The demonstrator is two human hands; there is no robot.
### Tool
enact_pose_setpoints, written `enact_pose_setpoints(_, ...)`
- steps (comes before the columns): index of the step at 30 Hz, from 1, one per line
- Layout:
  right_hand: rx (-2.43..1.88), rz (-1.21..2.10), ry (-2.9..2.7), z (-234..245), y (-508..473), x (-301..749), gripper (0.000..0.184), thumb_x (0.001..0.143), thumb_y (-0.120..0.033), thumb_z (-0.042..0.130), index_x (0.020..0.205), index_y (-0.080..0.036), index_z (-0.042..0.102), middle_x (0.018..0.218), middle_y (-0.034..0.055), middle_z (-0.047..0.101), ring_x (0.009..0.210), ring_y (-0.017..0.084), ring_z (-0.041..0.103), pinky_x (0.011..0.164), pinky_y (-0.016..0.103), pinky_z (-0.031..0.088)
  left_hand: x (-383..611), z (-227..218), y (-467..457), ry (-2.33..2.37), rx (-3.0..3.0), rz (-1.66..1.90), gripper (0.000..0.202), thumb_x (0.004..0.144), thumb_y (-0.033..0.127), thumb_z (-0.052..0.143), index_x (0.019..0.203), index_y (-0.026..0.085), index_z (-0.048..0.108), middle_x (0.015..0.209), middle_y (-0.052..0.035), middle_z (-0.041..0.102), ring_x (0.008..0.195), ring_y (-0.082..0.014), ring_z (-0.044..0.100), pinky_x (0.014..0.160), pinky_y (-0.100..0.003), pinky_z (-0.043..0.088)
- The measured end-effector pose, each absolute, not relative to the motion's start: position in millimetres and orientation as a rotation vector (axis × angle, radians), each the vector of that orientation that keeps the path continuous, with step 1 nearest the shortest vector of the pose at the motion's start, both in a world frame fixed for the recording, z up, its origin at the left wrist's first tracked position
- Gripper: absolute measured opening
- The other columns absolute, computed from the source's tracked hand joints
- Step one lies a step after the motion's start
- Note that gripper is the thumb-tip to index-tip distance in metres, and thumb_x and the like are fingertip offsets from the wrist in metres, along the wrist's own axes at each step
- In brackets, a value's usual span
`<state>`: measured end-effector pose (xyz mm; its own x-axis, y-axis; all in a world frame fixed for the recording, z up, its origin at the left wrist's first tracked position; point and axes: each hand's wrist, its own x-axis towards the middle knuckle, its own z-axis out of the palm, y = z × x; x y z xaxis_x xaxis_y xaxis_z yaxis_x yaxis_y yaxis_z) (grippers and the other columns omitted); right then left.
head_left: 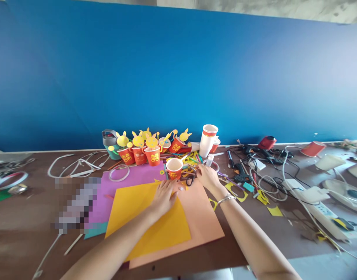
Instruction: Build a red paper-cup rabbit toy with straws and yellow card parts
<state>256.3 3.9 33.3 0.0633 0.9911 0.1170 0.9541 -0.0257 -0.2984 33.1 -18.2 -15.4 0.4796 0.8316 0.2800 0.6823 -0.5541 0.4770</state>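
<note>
My left hand (pixel 166 196) lies with fingers stretched out on a yellow-orange sheet of paper (pixel 149 221), its fingertips just in front of a red paper cup (pixel 174 171). That cup stands upright, with a thin white stick across its rim. Beyond the right edge of a peach sheet (pixel 206 217), my right hand (pixel 207 177) has its fingers curled downward; what they pinch, if anything, is hidden. A pair of scissors with black handles (pixel 190 180) lies between the cup and my right hand. Close behind that hand are a small white bottle (pixel 209 159) and a roll of tape (pixel 215 166).
Red cups (pixel 153 156) with yellow paper animal heads line the back, beside a green-grey jug (pixel 110 142). Tall stacked white cups (pixel 208 142) stand further right. Cables, glue guns (pixel 241 174) and a power strip (pixel 326 214) clutter the right. Purple paper (pixel 108 194) lies left.
</note>
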Motion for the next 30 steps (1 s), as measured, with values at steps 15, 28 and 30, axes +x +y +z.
enact_pose_setpoints(15,-1.834,0.005,-1.843,2,4,255,0.019,0.087,-0.013,0.045,0.09,-0.018,0.064,0.091,0.0061,0.067,0.087,0.019,0.06,0.074,0.027,0.043,31,-14,-19,1.14,2.515,0.843,0.021,0.087,0.012,0.051,0.099,0.023,0.065,0.095,-0.0039,0.065,0.095,-0.0208,0.057,0.086,-0.037,0.047)
enact_pose_setpoints(28,-2.036,-0.126,-1.886,9,3,263,0.022,0.085,-0.01,0.045,0.095,-0.016,0.064,0.099,0.0109,0.064,0.099,0.024,0.055,0.084,0.032,0.038,34,3,-38,1.208,2.87,0.352,0.019,0.088,0.015,0.048,0.084,0.018,0.066,0.086,-0.0074,0.065,0.084,-0.0224,0.062,0.075,-0.036,0.051)
enact_pose_setpoints(30,-2.064,-0.158,-1.907,12,1,265,0.023,0.084,-0.007,0.044,0.096,-0.016,0.063,0.099,0.0115,0.065,0.099,0.024,0.055,0.085,0.033,0.037,38,5,-49,1.232,2.917,0.228,0.019,0.087,0.013,0.048,0.09,0.015,0.067,0.09,-0.0103,0.066,0.087,-0.0256,0.062,0.075,-0.04,0.052)
